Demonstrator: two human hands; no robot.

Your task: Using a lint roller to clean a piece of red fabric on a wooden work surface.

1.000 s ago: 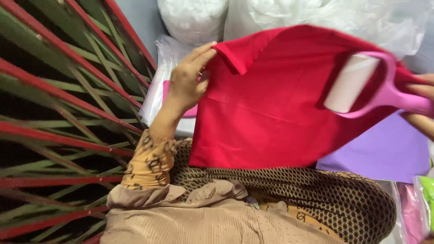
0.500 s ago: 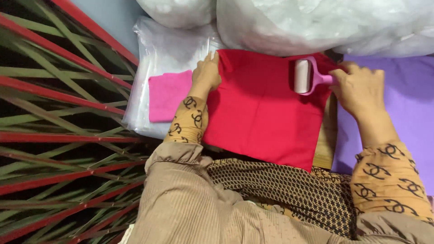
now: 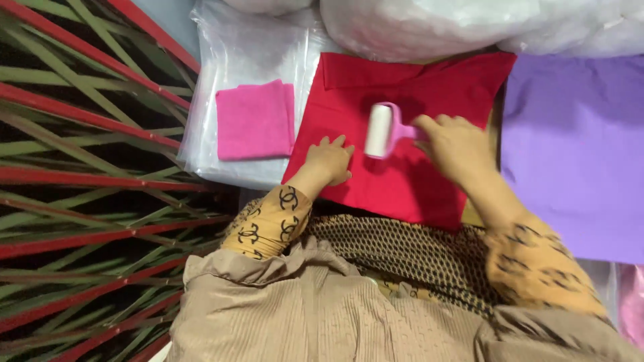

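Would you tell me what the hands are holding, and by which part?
The right hand holds the lint roller by its pink handle; the left hand only presses the red cloth.

Right hand point(image 3: 456, 144) covers pink handle of lint roller point(image 3: 380, 131); grip itself unseen, only white roll and short pink neck show. Roller and right hand slightly motion-blurred. Left hand point(image 3: 330, 159) palm down, underside hidden against red cloth point(image 3: 409, 87). Red cloth's top edge tucked under white plastic bags point(image 3: 429, 23); its lower edge hidden behind patterned lap fabric point(image 3: 409, 251). Purple cloth point(image 3: 577, 147) cut off by right edge. Bags cut off by top edge, contents unreadable. Pink cloth point(image 3: 255, 119) lies on clear plastic packet point(image 3: 248, 53); whether inside or on top, cannot tell.
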